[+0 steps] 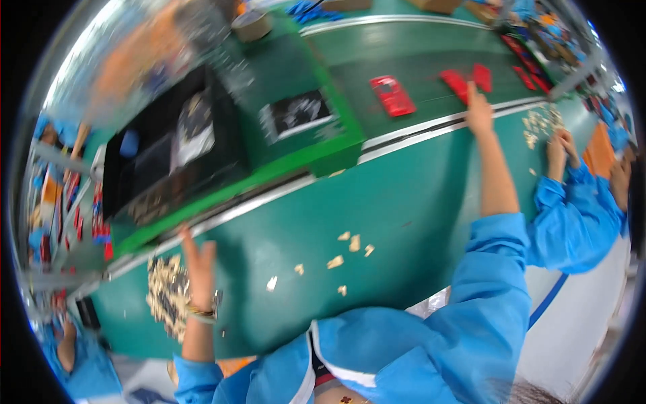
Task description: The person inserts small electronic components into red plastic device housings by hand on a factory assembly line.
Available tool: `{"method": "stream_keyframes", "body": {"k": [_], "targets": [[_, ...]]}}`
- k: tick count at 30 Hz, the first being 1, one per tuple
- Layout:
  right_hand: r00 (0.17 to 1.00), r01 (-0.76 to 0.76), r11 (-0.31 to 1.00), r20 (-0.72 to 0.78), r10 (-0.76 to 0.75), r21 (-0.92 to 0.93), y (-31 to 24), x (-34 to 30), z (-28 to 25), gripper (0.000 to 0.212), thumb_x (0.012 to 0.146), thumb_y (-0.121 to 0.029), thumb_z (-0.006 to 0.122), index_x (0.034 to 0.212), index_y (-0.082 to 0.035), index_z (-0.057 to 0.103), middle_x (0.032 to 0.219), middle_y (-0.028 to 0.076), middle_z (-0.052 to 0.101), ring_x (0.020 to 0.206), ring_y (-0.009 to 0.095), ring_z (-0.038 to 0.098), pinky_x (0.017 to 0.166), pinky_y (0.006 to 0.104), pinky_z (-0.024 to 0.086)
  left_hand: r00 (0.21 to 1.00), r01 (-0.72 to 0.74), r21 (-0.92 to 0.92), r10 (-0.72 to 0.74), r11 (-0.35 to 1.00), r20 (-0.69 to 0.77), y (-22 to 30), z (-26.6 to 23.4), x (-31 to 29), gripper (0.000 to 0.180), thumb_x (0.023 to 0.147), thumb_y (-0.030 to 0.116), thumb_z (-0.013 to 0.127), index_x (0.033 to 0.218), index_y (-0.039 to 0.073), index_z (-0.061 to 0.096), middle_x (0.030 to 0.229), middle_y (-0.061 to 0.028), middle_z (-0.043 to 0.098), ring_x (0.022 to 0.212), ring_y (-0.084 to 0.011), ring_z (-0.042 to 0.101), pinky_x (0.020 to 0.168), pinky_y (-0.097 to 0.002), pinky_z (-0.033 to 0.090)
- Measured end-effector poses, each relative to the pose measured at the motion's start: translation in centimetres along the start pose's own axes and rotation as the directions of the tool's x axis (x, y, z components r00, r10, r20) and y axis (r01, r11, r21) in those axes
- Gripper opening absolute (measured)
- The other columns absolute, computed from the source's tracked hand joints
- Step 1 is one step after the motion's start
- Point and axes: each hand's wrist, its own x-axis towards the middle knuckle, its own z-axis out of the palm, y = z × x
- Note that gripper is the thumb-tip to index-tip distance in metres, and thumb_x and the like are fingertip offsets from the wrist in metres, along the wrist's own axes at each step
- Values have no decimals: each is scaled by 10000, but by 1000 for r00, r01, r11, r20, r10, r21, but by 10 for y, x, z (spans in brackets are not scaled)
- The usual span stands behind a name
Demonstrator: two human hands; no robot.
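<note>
My right hand [479, 113] reaches over the far rail, a finger stretched to the edge of a flat red piece [454, 85]. A second red piece [482, 77] lies just past the fingertips. Whether the hand grips either piece is hard to see, as the other fingers are hidden or blurred. My left hand [198, 269], smeared by motion, is open with fingers apart and apparently empty. It is beside a pile of small beige pieces [168, 293]. Several loose beige pieces [335, 261] are scattered on the green table [397, 202] between my hands.
A red, case-shaped piece [393, 95] lies on the green belt [417, 50]. At left, a black bin [134, 178] and a clear-wrapped dark packet [296, 113] rest on a green-edged platform [336, 158]. A tape roll [252, 25] stands behind. A co-worker's hands [562, 145] work at right.
</note>
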Motion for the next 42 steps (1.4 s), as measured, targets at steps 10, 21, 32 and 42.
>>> {"method": "stream_keyframes", "body": {"k": [10, 21, 32, 42], "targets": [[999, 22, 836, -40, 1, 549, -125, -104, -132, 767, 754, -9, 636, 1448, -192, 367, 901, 39, 607, 831, 227, 576, 771, 366, 478, 707, -687, 225, 563, 691, 428, 125, 186, -30, 709, 857, 465, 562, 1372, 11, 387, 1401, -259, 371, 1319, -398, 328, 1079, -580, 187], [793, 475, 301, -254, -554, 827, -321, -317, -320, 570, 656, -8, 698, 1214, -51, 589, 819, 59, 596, 747, 233, 578, 595, 352, 457, 804, -550, 155, 469, 821, 366, 59, 13, -133, 325, 847, 173, 597, 1147, 50, 585, 1231, -128, 546, 1130, -327, 517, 936, -414, 444], [613, -679, -20, 551, -566, 734, -367, -260, -274, 120, 884, -99, 647, 939, 3, 614, 723, 18, 610, 568, 53, 526, 464, 180, 385, 808, -587, 338, 513, 735, 289, 32, 37, -132, 515, 817, 250, 660, 1244, -8, 531, 1320, -170, 473, 1254, -342, 429, 1011, -451, 395], [568, -613, 128, 547, -615, 780, -385, -247, -271, 103, 882, -69, 639, 853, 29, 623, 649, 30, 607, 501, 52, 521, 428, 203, 393, 813, -583, 376, 511, 720, 281, 34, 43, -129, 498, 795, 247, 682, 1179, -47, 562, 1230, -183, 526, 1182, -328, 484, 951, -403, 454]]}}
